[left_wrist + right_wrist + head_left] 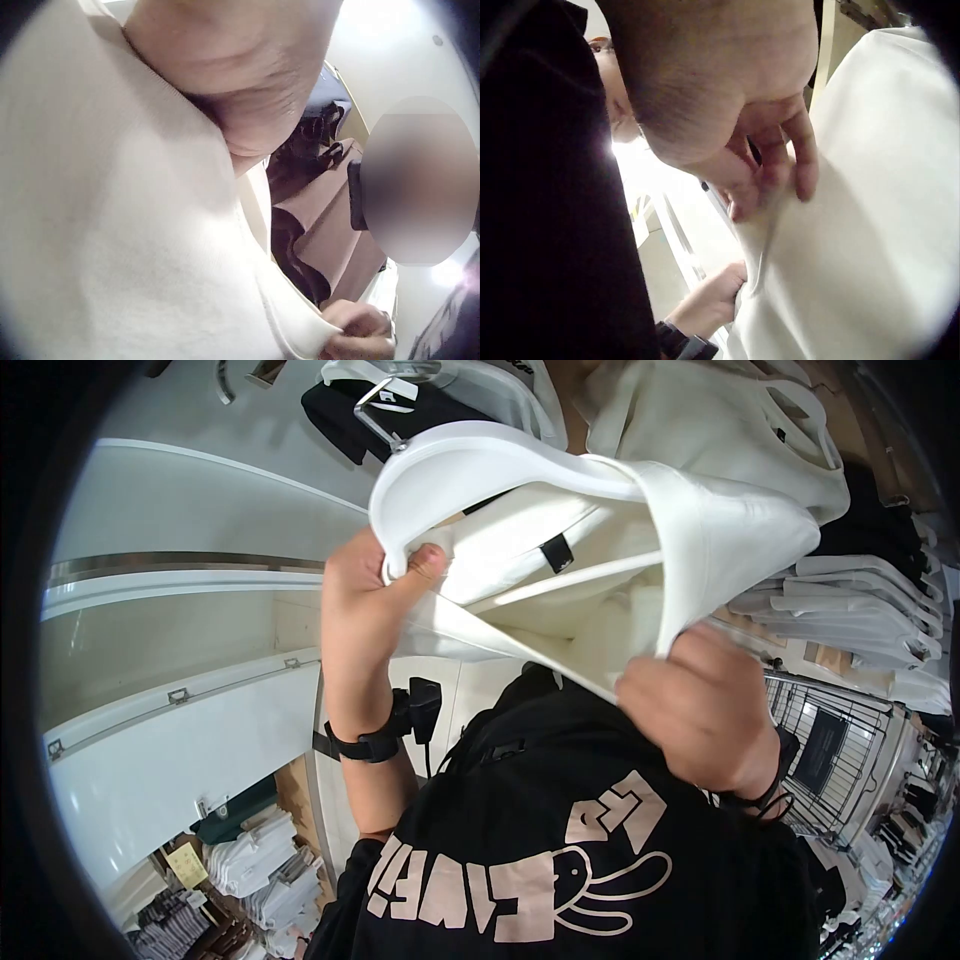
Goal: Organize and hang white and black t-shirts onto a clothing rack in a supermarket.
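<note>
A white clothes hanger (465,448) with a metal hook is partly inside the stretched neck opening of a cream-white shirt (735,525). A small black label (557,553) shows inside the collar. My left hand (362,605) grips the hanger's near end, its thumb on top beside the shirt's neckline. On the other side, my right hand (705,710) pinches the collar edge and holds the neck wide. In the right wrist view, the fingertips of the right hand (727,97) press together on the shirt's fabric (870,195). The hanger's far arm is hidden under the cloth.
Another cream garment (690,420) on a hanger and a black one (345,415) lie beyond my hands. Stacked white hangers (850,605) stand at right, above a wire cart (825,750). White cabinet panels (190,760) line the left, with folded clothes (255,860) below.
</note>
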Motion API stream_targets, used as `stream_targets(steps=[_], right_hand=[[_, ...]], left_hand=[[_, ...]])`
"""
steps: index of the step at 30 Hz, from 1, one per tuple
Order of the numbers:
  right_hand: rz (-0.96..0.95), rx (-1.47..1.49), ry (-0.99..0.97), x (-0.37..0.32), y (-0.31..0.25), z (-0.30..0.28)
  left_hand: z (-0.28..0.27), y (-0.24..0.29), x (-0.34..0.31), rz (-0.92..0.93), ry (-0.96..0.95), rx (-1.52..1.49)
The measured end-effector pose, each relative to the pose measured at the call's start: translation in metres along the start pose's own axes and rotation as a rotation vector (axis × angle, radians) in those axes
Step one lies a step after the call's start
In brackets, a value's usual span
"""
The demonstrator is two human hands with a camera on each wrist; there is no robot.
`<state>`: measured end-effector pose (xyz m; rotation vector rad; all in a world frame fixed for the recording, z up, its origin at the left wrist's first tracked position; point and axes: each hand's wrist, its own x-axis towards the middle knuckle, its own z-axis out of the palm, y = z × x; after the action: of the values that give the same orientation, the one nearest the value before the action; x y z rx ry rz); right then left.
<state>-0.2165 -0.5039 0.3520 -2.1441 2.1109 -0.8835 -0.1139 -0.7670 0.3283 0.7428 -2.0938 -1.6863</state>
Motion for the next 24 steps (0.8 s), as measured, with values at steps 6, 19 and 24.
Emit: stream_targets(steps=[6, 19, 24], right_hand=[[0.346, -0.248, 0.398, 0.007, 0.03, 0.022], [0.452, -0.021, 0.212, 0.033, 0.055, 0.019], [0.542, -0.086, 0.348, 0.026, 0.03, -0.033]], left_hand=[[0.024, 0.0, -0.006, 0.157, -0.044, 0.334], [-0.004, 0.02, -0.013, 0.294, -0.291, 0.415], [-0.066, -0.003, -0.031, 0.256, -0.182, 0.32]])
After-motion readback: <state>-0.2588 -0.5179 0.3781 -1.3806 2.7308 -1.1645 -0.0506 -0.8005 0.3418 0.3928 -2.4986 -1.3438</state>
